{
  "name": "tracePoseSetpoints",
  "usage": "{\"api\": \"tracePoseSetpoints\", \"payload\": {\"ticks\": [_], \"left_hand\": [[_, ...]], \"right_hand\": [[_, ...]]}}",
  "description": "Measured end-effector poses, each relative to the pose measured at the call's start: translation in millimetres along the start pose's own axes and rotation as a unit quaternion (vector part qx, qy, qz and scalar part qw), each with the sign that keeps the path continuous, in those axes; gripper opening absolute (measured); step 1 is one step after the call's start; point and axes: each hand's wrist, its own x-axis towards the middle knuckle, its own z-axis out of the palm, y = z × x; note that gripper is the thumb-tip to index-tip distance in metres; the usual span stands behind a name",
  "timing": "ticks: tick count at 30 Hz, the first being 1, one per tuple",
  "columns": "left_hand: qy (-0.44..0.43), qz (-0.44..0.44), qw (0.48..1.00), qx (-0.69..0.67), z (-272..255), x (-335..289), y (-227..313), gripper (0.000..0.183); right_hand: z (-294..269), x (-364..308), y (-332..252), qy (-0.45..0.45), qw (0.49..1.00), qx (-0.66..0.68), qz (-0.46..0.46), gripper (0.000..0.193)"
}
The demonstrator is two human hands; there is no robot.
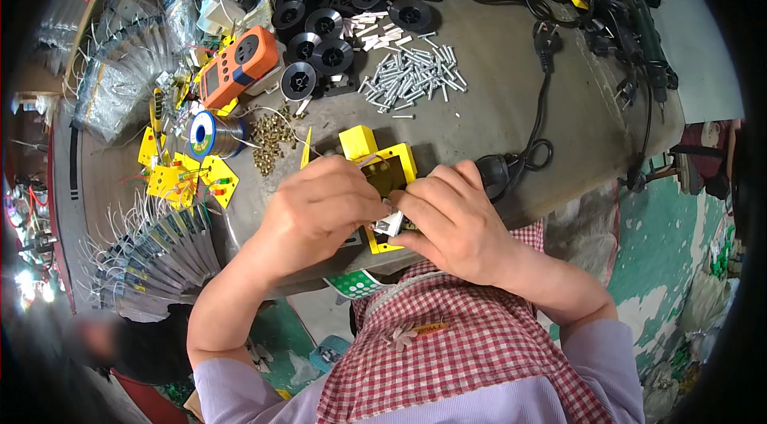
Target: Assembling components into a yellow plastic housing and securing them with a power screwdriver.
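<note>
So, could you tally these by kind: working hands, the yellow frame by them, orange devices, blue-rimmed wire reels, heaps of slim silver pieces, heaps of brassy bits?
Left hand and right hand: 2
Yellow frame: 1
Orange device: 1
Blue-rimmed wire reel: 1
Heap of slim silver pieces: 1
Heap of brassy bits: 1
Total: 7

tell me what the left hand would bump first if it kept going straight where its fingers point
Most likely the right hand: the left hand points at its fingertips over the yellow frame. The white part sits very close too, and depth there is unclear.
</note>
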Motion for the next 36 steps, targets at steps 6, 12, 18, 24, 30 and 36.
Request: {"api": "tracePoseSetpoints", "payload": {"ticks": [6, 12, 18, 24, 30, 36], "left_hand": [[0.008, -0.046, 0.999, -0.004, 4.1, -5.6, 1.6, 0.016], [0.029, -0.023, 0.999, -0.007, 7.4, -5.8, -3.8, 0.020], [0.049, 0.084, 0.984, 0.147, 6.6, 0.8, 4.3, 0.027], [0.169, -0.012, 0.968, 0.188, 20.7, -41.9, 8.5, 0.032], [0.204, -0.056, 0.956, 0.203, 47.4, -47.1, -0.8, 0.033], [0.259, -0.014, 0.934, 0.245, 58.7, -42.7, -6.3, 0.030]], "right_hand": [[-1.5, 0.4, -0.8, -0.008, 1.000, 0.015, 0.015, 0.038], [-1.1, -0.1, 0.4, -0.005, 0.999, 0.033, 0.022, 0.039], [-1.1, 3.8, -1.8, -0.017, 1.000, -0.001, 0.004, 0.038], [4.1, 1.6, 0.4, 0.030, 0.999, 0.023, 0.039, 0.041], [2.8, 3.2, 0.9, 0.025, 0.999, 0.015, 0.039, 0.041], [0.8, 6.3, -1.3, 0.015, 0.998, 0.020, 0.059, 0.039]]}}
